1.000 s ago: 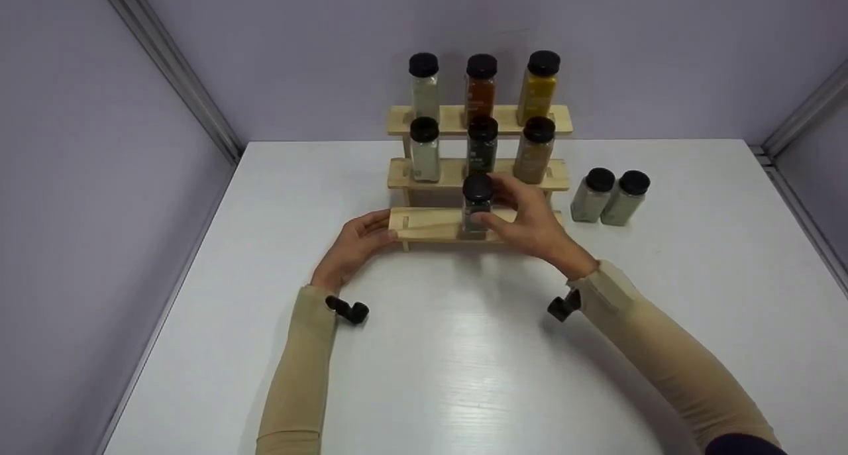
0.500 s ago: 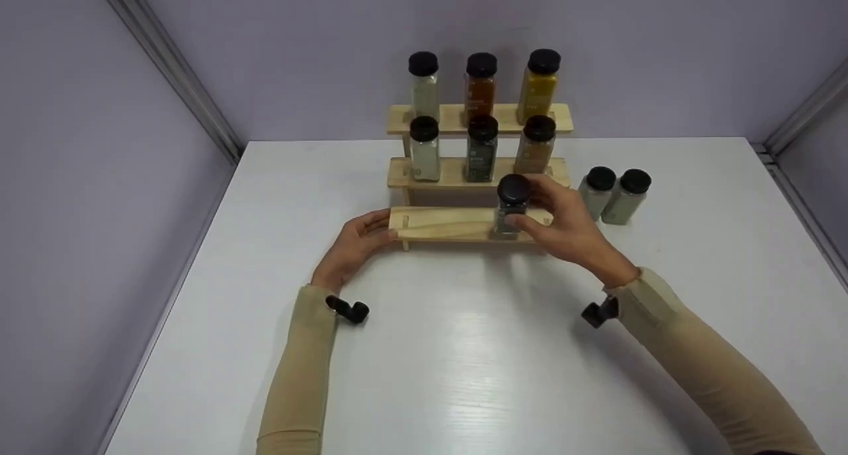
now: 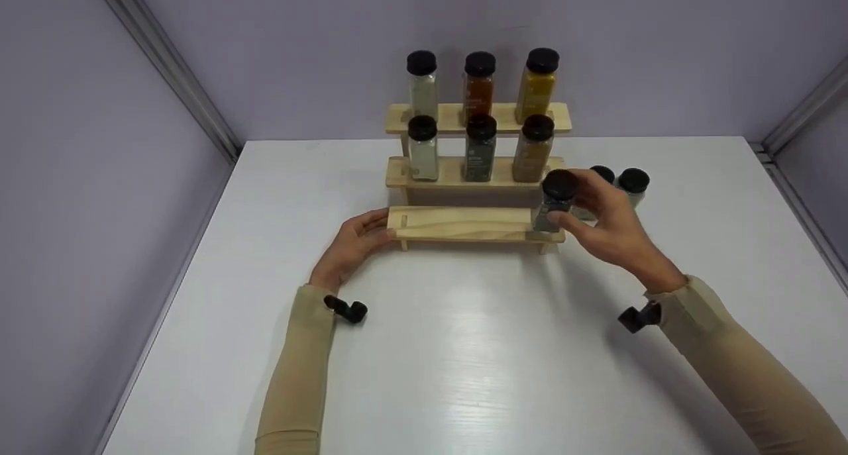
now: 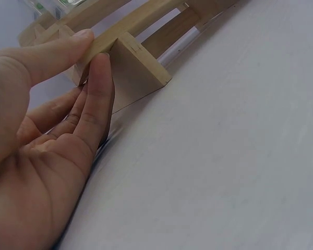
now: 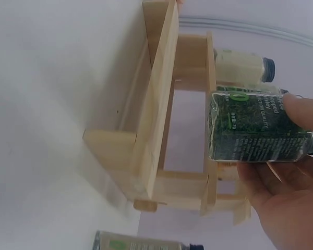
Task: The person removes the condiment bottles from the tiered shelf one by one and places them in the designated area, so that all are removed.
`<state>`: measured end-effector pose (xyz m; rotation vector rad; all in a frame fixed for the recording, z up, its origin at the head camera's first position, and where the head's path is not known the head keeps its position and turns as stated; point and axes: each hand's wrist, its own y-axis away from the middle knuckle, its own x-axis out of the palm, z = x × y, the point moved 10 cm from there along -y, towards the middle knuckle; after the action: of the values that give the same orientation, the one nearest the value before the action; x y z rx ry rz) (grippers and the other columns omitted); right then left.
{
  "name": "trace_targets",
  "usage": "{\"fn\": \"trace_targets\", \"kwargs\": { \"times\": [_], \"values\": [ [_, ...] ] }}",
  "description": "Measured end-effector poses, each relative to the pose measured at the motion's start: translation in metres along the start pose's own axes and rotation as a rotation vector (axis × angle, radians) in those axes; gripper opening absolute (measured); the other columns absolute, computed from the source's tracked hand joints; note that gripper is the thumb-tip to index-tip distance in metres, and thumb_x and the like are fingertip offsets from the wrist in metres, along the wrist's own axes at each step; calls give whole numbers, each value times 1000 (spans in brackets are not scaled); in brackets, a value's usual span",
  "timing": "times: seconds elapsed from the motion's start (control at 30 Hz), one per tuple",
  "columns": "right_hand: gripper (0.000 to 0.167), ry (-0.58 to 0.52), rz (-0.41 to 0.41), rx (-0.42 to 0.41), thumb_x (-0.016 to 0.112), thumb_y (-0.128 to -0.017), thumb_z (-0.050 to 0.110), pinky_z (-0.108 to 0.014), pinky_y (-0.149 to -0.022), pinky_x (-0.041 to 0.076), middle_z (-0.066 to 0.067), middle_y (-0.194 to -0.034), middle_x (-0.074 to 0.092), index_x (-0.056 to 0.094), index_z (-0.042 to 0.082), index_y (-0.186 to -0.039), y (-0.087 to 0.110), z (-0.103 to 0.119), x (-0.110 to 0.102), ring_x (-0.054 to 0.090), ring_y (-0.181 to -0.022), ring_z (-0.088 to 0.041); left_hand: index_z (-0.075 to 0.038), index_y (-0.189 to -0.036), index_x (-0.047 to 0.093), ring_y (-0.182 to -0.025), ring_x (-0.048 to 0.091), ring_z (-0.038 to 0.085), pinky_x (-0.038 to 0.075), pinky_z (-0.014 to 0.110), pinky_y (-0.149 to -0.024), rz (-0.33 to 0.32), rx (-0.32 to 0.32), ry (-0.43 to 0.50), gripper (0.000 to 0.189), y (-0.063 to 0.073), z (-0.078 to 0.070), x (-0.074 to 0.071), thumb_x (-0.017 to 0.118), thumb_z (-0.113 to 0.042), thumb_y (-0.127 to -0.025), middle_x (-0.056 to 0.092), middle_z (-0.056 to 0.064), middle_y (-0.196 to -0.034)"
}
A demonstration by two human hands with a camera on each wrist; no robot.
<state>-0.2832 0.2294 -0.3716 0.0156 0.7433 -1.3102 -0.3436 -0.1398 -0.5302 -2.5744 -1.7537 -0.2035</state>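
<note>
A three-tier wooden spice rack (image 3: pixel 464 222) stands against the back wall. My left hand (image 3: pixel 352 248) pinches the left end of its lowest shelf, thumb on top and fingers beneath, as the left wrist view shows at the shelf board (image 4: pixel 122 32). In my right hand (image 3: pixel 609 230) is a black-capped spice jar (image 3: pixel 547 218), gripped between thumb and fingers. Green flakes fill this jar (image 5: pixel 255 127), whose label reads "chopped". It appears upright in the head view, over the right end of the lowest shelf. The rest of that shelf carries no jar.
Three jars, pale, red-brown and yellow (image 3: pixel 536 94), line the top tier. The middle tier holds a pale jar (image 3: pixel 424 158), a dark green jar (image 3: pixel 479 158) and a brown jar (image 3: pixel 532 157). Two jars (image 3: pixel 634 182) stand on the white table (image 3: pixel 424 349) right of the rack, partly behind my right hand.
My right hand has carried the green-flake spice jar rightward, from the middle of the lowest shelf to its right end. The left hand has stayed on the shelf's left end.
</note>
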Motion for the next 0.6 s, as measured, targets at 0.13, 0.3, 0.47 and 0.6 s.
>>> {"fn": "trace_targets", "kwargs": {
  "times": [0.13, 0.3, 0.47, 0.6],
  "values": [
    [57, 27, -17, 8, 77, -97, -1, -15, -105, 53, -15, -134, 69, 56, 1, -149, 4, -1, -13, 63, -122, 0, 2, -158, 46, -134, 61, 28, 57, 35, -110, -1, 0, 12, 60, 0, 0, -1, 70, -5, -104, 53, 23, -155],
    [55, 57, -35, 28, 77, -98, 0, -11, -105, 51, -2, -132, 67, 57, 1, -148, 9, -1, -32, 63, -121, 0, 2, -160, 44, -135, 61, 27, 57, 34, -110, -4, -20, 21, 64, 0, 3, -1, 72, -7, -103, 53, 22, -156],
    [54, 12, -34, 60, 75, -98, -3, -13, -100, 53, 8, -130, 66, 56, 1, -149, 13, -4, -54, 64, -119, -6, 1, -159, 46, -135, 61, 29, 57, 35, -110, -3, -22, 36, 63, 0, 3, 0, 73, -7, -103, 54, 21, -155],
    [56, -19, -44, 102, 76, -96, -5, -11, -97, 53, 6, -133, 65, 57, 2, -149, 14, -7, -72, 65, -119, -7, 1, -158, 46, -135, 61, 29, 57, 36, -110, -4, -16, 35, 62, 1, 1, 0, 72, -6, -103, 55, 22, -154]
  ]
}}
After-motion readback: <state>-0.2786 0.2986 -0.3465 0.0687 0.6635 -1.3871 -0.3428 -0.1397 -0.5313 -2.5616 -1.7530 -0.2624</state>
